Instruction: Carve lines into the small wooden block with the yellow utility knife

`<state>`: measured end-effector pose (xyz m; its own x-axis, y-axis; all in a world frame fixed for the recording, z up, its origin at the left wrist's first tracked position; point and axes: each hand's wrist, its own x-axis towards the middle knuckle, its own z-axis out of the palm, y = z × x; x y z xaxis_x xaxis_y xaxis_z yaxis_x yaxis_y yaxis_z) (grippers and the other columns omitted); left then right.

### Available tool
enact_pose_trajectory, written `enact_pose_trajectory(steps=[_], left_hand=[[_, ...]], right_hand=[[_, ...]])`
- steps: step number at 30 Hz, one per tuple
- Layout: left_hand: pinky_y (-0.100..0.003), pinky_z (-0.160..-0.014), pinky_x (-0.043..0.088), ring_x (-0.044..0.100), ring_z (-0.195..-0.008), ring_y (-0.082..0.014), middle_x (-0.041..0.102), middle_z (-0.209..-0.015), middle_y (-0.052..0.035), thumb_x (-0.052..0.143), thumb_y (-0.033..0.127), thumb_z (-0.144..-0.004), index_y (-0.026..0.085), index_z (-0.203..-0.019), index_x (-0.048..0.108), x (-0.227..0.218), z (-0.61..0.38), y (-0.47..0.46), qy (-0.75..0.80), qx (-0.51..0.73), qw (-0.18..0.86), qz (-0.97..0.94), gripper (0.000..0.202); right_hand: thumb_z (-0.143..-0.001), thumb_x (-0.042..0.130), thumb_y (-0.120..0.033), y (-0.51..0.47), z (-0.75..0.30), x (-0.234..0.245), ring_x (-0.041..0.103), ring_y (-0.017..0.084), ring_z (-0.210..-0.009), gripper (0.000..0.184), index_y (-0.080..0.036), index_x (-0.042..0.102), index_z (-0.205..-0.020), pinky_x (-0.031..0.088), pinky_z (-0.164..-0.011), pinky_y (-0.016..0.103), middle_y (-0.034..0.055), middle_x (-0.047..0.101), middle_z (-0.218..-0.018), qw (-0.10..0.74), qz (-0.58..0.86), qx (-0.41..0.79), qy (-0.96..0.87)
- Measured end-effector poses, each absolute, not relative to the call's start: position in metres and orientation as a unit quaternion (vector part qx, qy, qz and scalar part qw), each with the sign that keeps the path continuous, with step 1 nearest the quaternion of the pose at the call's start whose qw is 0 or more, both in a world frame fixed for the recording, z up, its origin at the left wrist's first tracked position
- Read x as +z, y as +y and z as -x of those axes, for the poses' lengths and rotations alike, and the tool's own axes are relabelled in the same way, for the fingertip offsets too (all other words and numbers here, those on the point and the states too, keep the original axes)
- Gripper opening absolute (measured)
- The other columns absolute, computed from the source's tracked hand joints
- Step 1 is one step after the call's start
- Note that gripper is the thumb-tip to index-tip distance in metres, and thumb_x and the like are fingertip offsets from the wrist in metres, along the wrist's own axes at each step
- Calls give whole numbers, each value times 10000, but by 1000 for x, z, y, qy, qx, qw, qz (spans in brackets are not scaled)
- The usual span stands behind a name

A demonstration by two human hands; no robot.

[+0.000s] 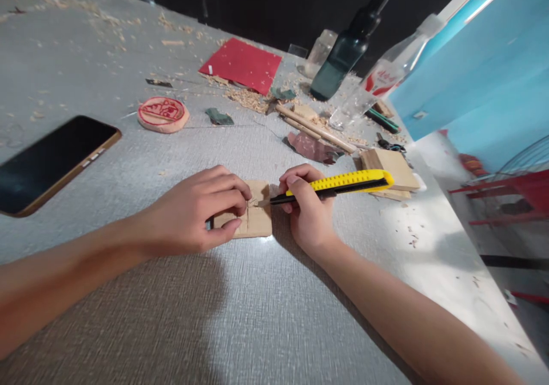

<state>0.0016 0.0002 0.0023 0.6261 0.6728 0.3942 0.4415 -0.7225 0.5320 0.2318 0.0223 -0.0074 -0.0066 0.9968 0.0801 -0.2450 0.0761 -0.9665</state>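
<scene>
A small flat wooden block [257, 220] lies on the grey table [257, 316] in front of me. My left hand [201, 213] grips it, fingers curled over its top and thumb against its near edge. My right hand [306, 210] is closed round a yellow utility knife [343, 182]. The knife's blade tip touches the block's upper face, where a thin cut line runs.
A black phone [51, 165] lies at the left. Behind are a round red-printed wooden disc [163, 114], a red sheet [242, 64], wood shavings, sticks [315, 129], stacked wood pieces [392, 167], a dark bottle [347, 50] and a clear bottle [386, 76]. The table edge runs along the right.
</scene>
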Motion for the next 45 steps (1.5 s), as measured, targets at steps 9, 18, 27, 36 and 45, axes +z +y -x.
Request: enact_pose_trajectory(steps=[9, 18, 27, 36, 45], left_hand=[[-379, -959, 483, 623, -1096, -220, 710, -1159, -39, 660, 211, -981, 219, -1006, 652, 2, -1, 1, 316, 290, 192, -883, 27], [-378, -960, 492, 634, -1095, -221, 720, -1153, -41, 657, 209, -978, 220, -1000, 662, 3, -1, 0, 321, 288, 192, -881, 26], [-370, -953, 496, 639, -1087, -218, 727, -1150, -43, 657, 208, -972, 217, -987, 669, 4, -2, 0, 321, 291, 191, -881, 22], [-373, -953, 494, 636, -1082, -216, 727, -1136, -33, 655, 202, -972, 222, -992, 669, 4, -2, 0, 320, 292, 195, -880, 31], [-366, -961, 497, 628, -1107, -209, 727, -1140, -24, 670, 184, -952, 227, -994, 655, 3, -2, 0, 324, 297, 201, -876, 62]], right_hand=[[-886, 724, -222, 22, -233, -9, 461, 71, -481, 132, -232, 722, -754, 296, -422, 223, -41, 604, -651, 575, 406, 541, -460], [-897, 719, -219, 22, -233, -9, 461, 78, -475, 131, -238, 727, -767, 305, -424, 229, -42, 615, -646, 578, 406, 532, -467], [-906, 723, -236, 23, -233, -10, 454, 80, -481, 126, -238, 729, -780, 300, -425, 229, -41, 609, -647, 578, 396, 530, -477], [-912, 681, -206, 19, -234, -10, 455, 92, -517, 127, -240, 728, -800, 297, -443, 235, -39, 598, -669, 562, 413, 508, -506], [-946, 693, -301, 21, -234, -7, 451, 108, -560, 136, -252, 779, -853, 320, -498, 267, -22, 608, -722, 515, 419, 519, -538]])
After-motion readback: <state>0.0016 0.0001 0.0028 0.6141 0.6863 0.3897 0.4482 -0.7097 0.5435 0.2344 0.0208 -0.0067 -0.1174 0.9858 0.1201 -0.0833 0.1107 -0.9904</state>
